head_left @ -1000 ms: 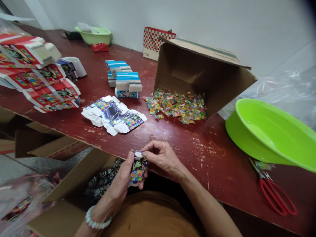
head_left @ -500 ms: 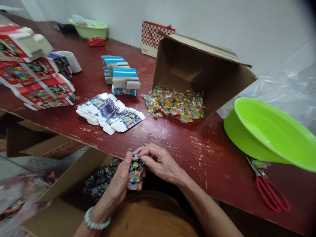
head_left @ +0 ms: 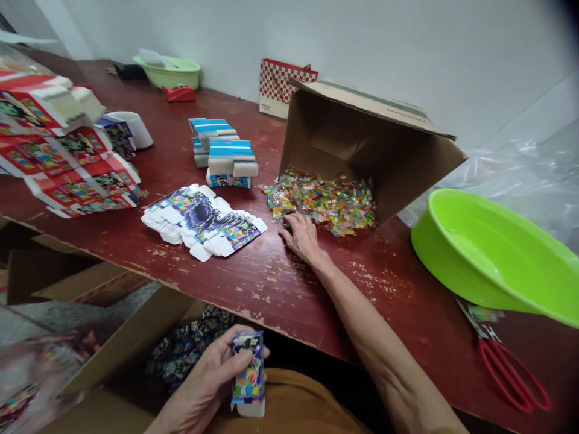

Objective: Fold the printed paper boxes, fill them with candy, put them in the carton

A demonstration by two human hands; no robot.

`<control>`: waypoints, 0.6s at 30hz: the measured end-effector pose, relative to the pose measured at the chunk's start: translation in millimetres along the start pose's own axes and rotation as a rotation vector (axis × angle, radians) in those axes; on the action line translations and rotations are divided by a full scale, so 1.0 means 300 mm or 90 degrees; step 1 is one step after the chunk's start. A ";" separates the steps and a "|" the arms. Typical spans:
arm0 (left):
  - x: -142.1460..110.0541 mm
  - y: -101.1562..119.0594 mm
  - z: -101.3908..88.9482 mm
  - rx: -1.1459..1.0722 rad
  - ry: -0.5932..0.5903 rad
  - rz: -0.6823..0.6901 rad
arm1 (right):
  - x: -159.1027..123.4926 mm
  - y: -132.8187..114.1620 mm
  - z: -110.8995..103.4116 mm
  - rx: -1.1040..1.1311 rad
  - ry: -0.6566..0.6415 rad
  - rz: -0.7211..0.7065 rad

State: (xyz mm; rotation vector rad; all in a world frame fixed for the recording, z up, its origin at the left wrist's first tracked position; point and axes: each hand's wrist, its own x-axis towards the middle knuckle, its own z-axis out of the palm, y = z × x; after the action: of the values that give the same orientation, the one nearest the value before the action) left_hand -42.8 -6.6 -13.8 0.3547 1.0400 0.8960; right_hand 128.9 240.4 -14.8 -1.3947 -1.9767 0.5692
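In my left hand [head_left: 212, 377] is a small purple printed carton [head_left: 248, 377], held low over my lap. A white flap sticks out at its bottom end, and my thumb lies across its front. My right hand [head_left: 302, 238] is stretched across the table with its fingers apart, at the near edge of a heap of small wrapped candies [head_left: 323, 196]. Whether a fingertip touches a candy is hard to see. The heap spills from a cardboard box [head_left: 344, 135] tipped on its side. To the left of that hand lies a fanned stack of flat purple carton blanks [head_left: 203, 217].
Bundled blue-topped cartons [head_left: 230, 160] and red carton bundles [head_left: 85, 175] stand to the left. At right are a green basin [head_left: 479, 253] and red-handled scissors [head_left: 511, 374]. Below the table edge, an open cardboard box [head_left: 122, 355] holds dark printed packets [head_left: 190, 340].
My right hand has left the carton and moved forward to the candy heap. The carton has come down and slightly nearer in my left hand.
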 end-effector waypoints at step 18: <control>0.030 0.140 -0.021 0.220 -0.154 0.049 | -0.356 -0.208 -0.094 0.526 -0.009 0.156</control>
State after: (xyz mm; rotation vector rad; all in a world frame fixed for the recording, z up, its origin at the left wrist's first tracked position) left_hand -66.0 25.1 4.7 0.7780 0.9598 0.7189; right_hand 132.1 118.1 19.4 -1.0787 -1.3122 1.3220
